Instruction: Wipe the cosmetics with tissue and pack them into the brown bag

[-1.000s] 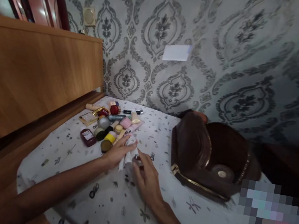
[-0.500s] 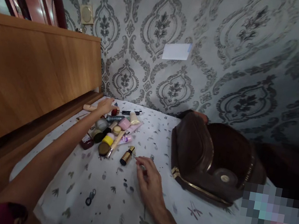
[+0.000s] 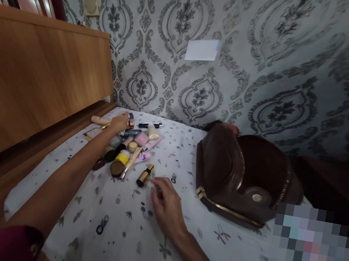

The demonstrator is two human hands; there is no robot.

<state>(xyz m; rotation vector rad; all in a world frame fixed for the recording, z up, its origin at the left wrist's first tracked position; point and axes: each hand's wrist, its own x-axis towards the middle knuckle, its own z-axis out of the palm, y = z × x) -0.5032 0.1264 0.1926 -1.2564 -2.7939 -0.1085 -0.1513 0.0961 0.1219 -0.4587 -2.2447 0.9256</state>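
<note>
My left hand [image 3: 119, 122] reaches to the back of a cluster of cosmetics, its fingers closed round a small blue and copper-coloured container [image 3: 131, 120], partly hidden by them. My right hand [image 3: 167, 202] rests on the patterned sheet, fingers loosely bent and apart, holding nothing. Just left of its fingertips lies a small black and gold bottle [image 3: 144, 176]. Between the hands are a beige tube [image 3: 131, 163], a yellow-banded jar [image 3: 122, 157], a pink jar [image 3: 141, 138] and a cream tube [image 3: 153, 132]. A dark pen-like stick [image 3: 148, 125] lies behind them.
A brown zipped bag [image 3: 222, 166] stands unzipped on the right. The wooden bed panel [image 3: 40, 66] rises at the left, and the patterned wall [image 3: 170, 76] is behind. A pixelated patch [image 3: 315, 250] hides the lower right.
My left hand has closed round the blue and copper container, and a red item seen beside it is no longer visible. The view has shifted slightly; my right hand stays beside the bottle.
</note>
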